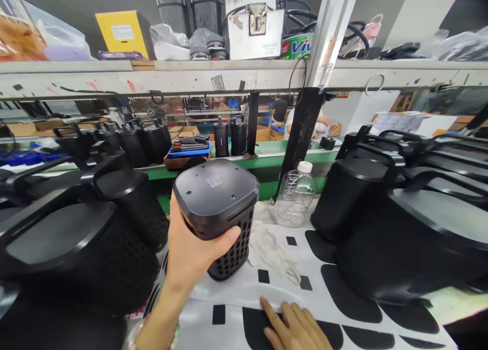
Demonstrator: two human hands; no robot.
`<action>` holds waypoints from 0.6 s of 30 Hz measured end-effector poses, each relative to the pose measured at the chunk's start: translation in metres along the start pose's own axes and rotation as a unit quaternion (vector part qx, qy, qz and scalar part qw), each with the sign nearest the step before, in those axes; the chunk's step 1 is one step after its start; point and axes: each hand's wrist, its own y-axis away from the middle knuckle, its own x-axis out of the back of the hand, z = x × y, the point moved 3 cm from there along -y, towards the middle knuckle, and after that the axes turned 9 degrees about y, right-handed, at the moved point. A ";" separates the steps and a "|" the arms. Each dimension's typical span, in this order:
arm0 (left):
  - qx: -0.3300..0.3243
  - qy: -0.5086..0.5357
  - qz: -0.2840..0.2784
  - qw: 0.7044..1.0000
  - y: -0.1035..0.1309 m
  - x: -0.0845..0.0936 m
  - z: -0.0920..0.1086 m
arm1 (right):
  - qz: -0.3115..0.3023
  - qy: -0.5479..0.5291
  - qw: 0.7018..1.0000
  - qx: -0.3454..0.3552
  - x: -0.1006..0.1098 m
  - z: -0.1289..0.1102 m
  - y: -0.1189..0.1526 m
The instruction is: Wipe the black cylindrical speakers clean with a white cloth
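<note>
A black perforated housing (217, 195), with four screws and a small label on its upper face, is held by my left hand (190, 248), the thumb across its near side. Its lower end is close to a white sheet (280, 291) bearing black rounded pads and small black squares. On that sheet's near part, my right hand (295, 329) lies with fingers spread beside a large black pad (255, 327); the hand's lower part is cut off by the frame edge. A whitish crumpled glove (272, 253) lies just right of the housing.
Black housings with handles stand at left (68, 253) and right (412, 243). A clear plastic bottle (295, 197) is behind the sheet, near a dark post (301, 131). Beyond are a blue tray of tools (190, 149) and people. An overhead shelf (183, 78) holds boxes.
</note>
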 end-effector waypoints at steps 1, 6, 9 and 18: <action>0.004 0.004 -0.004 1.000 0.001 0.000 0.002 | -0.005 0.003 1.000 -0.016 -0.005 0.002 -0.005; 0.015 -0.034 -0.007 0.999 0.013 0.005 0.011 | -0.022 0.005 0.998 -0.060 -0.022 0.023 -0.032; 0.031 -0.068 -0.003 0.997 0.018 0.011 0.014 | -0.053 -0.003 0.994 -0.100 -0.035 0.029 -0.036; 0.011 0.030 -0.030 0.999 0.002 0.009 -0.009 | -0.133 -0.061 0.967 -0.208 -0.039 0.045 -0.049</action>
